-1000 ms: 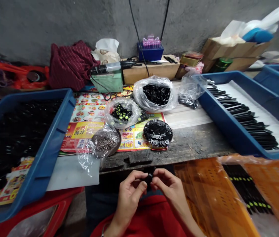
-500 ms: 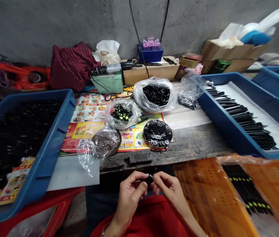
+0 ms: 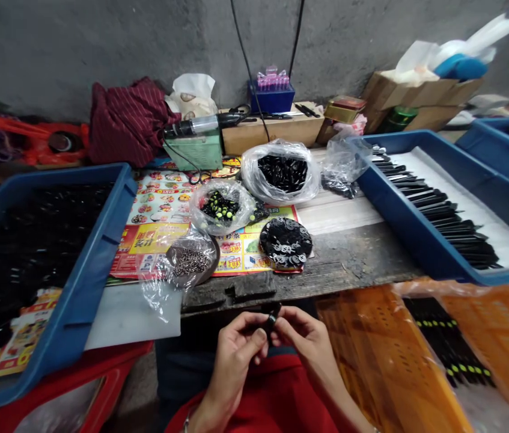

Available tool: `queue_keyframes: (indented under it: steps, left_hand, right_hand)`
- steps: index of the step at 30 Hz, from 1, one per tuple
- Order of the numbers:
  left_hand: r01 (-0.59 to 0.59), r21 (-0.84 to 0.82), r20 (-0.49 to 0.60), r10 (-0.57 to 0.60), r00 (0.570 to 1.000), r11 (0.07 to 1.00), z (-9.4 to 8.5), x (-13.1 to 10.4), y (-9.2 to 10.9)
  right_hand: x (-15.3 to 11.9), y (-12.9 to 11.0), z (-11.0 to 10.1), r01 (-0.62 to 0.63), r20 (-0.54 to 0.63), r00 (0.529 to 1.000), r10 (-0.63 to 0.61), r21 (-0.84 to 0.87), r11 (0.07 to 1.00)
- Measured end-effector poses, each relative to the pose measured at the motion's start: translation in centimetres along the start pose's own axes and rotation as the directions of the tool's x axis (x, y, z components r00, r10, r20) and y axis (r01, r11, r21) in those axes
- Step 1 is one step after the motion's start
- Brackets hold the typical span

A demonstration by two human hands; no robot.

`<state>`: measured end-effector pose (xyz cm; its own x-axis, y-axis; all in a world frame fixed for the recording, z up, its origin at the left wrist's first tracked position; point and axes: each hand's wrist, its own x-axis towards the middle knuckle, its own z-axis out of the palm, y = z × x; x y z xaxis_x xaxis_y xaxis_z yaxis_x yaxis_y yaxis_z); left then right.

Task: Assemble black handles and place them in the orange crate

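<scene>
Small black part (image 3: pixel 273 319) is up between the two hands, just off the tabletop's (image 3: pixel 348 258) near edge, above the lap. Left hand (image 3: pixel 241 344): thumb and fingers clamped on it. Right hand (image 3: pixel 301 332): fingertips pinched on its other side. Exact shape too small to tell.

Nearest on tabletop: round heap of flat black pieces (image 3: pixel 285 242), brown dish (image 3: pixel 213 249) with small metal pieces. Behind: clear bag (image 3: pixel 246 210) of black bits with green dots, bigger bag (image 3: pixel 252 174) of glossy black pieces.

Flanks: left blue tray (image 3: pixel 96 270) full of black parts; right blue tray (image 3: pixel 398 219), black strips in a row on white sheet. Orange crate (image 3: pixel 362 343) below that.
</scene>
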<state>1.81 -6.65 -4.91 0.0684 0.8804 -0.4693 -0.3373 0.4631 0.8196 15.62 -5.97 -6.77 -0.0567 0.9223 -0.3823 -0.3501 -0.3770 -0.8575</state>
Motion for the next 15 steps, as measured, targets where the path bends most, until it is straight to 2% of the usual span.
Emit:
queue_keyframes:
  steps: [3, 5, 6, 8, 10, 12, 15]
  left_hand:
    - [-0.014, -0.011, -0.021, 0.014, 1.0, 1.0, -0.1, 0.3, -0.2]
    - [-0.039, -0.005, -0.02, 0.038, 0.999, 0.999, -0.6, 0.4, -0.3]
    - [-0.052, 0.004, -0.017, 0.052, 0.998, 0.999, -1.0, 0.4, -0.3]
    - [-0.074, 0.033, -0.014, 0.075, 0.997, 0.997, -1.8, 0.4, -0.2]
    - [-0.088, 0.078, -0.009, 0.089, 0.996, 0.993, -2.6, 0.3, -0.1]
    - [-0.109, 0.118, 0.0, 0.109, 0.994, 0.987, -3.0, 0.0, -0.1]
    - [-0.137, 0.132, 0.024, 0.135, 0.99, 0.982, -2.8, -0.7, -0.8]
  right_hand:
    - [0.2, 0.5, 0.0, -0.024, 0.004, 1.0, 0.024, 0.057, 0.998]
    - [0.7, 1.0, -0.4, 0.009, 0.023, 1.0, -0.008, -0.027, 1.0]
    - [1.0, 1.4, -0.6, 0.047, 0.055, 0.998, -0.04, -0.128, 0.991]
    - [1.8, 2.5, -1.3, 0.144, 0.147, 0.985, -0.092, -0.4, 0.905]
    - [2.6, 3.8, -1.7, 0.208, 0.209, 0.973, -0.094, -0.628, 0.75]
    - [3.3, 5.1, -2.1, 0.194, 0.194, 0.978, -0.074, -0.728, 0.657]
    - [3.8, 5.9, -2.7, 0.167, 0.167, 0.984, -0.061, -0.755, 0.634]
